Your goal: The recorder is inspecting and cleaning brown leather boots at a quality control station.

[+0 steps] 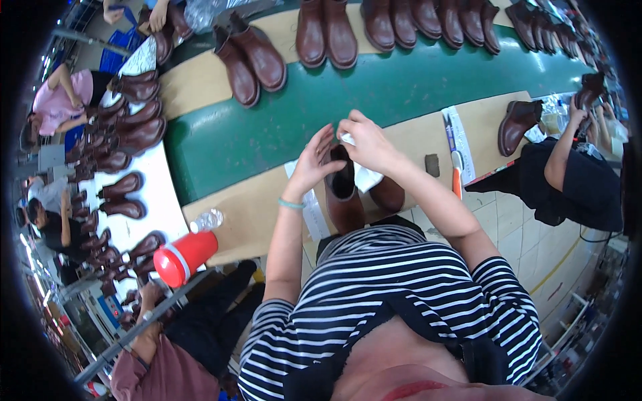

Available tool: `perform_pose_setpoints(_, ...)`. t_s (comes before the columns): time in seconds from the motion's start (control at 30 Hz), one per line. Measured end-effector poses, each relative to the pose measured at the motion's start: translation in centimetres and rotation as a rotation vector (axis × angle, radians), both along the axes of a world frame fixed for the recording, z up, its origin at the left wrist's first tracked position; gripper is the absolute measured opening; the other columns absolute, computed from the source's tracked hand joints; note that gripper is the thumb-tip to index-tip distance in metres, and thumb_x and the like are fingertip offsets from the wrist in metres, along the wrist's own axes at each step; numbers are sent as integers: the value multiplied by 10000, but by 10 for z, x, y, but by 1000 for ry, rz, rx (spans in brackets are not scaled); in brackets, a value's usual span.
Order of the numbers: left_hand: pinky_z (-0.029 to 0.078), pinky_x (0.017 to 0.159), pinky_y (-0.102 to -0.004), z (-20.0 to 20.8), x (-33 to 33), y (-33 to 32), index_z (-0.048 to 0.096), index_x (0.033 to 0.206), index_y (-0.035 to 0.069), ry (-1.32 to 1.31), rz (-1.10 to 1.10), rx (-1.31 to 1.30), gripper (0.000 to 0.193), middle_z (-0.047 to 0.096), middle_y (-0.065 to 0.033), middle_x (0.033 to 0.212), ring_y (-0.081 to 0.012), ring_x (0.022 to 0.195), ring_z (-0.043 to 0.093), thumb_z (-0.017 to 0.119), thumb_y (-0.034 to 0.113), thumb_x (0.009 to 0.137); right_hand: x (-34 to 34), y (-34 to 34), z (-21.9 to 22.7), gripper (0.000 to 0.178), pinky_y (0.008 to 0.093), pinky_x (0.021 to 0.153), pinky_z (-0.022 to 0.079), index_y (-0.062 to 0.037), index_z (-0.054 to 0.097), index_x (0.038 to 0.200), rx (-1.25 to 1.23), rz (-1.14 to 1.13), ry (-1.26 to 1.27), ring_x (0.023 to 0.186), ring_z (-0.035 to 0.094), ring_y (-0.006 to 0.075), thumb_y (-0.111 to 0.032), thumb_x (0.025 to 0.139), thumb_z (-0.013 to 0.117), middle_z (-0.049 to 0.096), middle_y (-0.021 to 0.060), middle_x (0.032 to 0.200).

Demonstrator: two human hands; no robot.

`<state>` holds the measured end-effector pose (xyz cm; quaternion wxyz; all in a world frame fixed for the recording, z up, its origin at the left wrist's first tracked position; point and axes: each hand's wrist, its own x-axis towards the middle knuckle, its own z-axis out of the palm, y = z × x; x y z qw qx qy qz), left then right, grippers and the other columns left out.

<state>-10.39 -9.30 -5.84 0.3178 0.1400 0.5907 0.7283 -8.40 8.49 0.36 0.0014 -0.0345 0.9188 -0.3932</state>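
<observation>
A brown ankle boot (pixel 344 210) stands upright right in front of me, its dark opening facing up. Beside it on the right is a second brown boot (pixel 388 194), partly covered by my right forearm and a white cloth. My left hand (pixel 314 162), with a pale green band on its wrist, is at the first boot's opening; its fingers and thumb are spread. Whether the thumb touches the boot's rim I cannot tell. Over the boot's right side, my right hand (pixel 368 145) has its fingers closed on the white cloth (pixel 366 177), which hangs down from it.
A green conveyor belt (pixel 267 144) runs beyond my tan bench strip, with several pairs of brown boots (pixel 326 33) on the far side. To the right lie an orange-handled tool (pixel 457 175) and a small grey-brown block (pixel 432 165). A red cup (pixel 175 262) stands left. Co-workers sit on both sides.
</observation>
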Motion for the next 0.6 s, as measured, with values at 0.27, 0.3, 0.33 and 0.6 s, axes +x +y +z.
perform_pose_setpoints(0.27,460,910,-328,31,-113,-1,394,1380,72,170,-57,-407,650,479,-136,1304,-223,1138,510,688,51,801,62,2,21,791,412,680,529,-341,368,1382,197,552,-526,700,615,373,-23,686,565,410,297,1127)
perform_pose_setpoints(0.3,473,873,-318,29,-135,15,425,1357,60,229,-36,-416,597,500,-137,1279,-208,1085,544,677,69,816,64,-6,18,664,404,644,538,-278,441,1335,216,525,-499,804,623,372,-89,723,616,438,320,1130)
perform_pose_setpoints(0.33,478,834,-306,28,-154,29,447,1330,43,304,-21,-426,547,539,-134,1227,-190,1002,584,663,84,829,66,-11,13,626,401,615,537,-268,459,1309,219,512,-414,773,627,370,-111,728,629,453,307,1104)
perform_pose_setpoints(0.6,457,916,-330,7,-273,126,464,1289,-24,686,-243,-701,524,587,-137,1184,-226,1076,561,656,104,818,86,12,-15,260,374,479,525,-159,619,928,274,349,-102,573,628,268,-272,710,707,496,203,995)
